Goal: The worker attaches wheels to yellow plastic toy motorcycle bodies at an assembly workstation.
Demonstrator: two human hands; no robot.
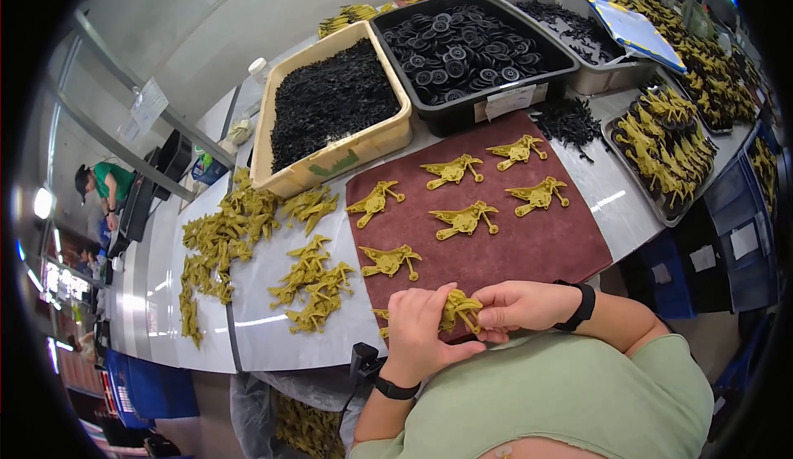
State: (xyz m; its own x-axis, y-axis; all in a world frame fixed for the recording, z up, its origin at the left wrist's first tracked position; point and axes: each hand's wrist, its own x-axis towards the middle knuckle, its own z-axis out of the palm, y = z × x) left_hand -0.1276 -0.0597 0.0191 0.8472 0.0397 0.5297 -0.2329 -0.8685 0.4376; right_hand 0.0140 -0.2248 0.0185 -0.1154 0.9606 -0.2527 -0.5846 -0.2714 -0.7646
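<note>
Both hands meet at the near edge of a dark red cloth mat [545, 244]. Between them is an olive-yellow plastic part [460, 309] with thin arms. My left hand [420, 327] closes on its left side, and the fingers of my right hand [512, 304] pinch its right side. On the mat, similar yellow parts lie spaced in rough rows, such as one yellow part [465, 219] in the middle and another yellow part [390, 261] just beyond my left hand. One more peeks out, mostly hidden, left of that hand.
Loose yellow parts [310, 290] are heaped left of the mat. Behind it stand a cream bin [330, 166] of small black pieces and a black bin [504, 99] of black wheels. A metal tray [661, 161] of yellow-and-black assemblies sits at right. Two other people [111, 186] work farther off.
</note>
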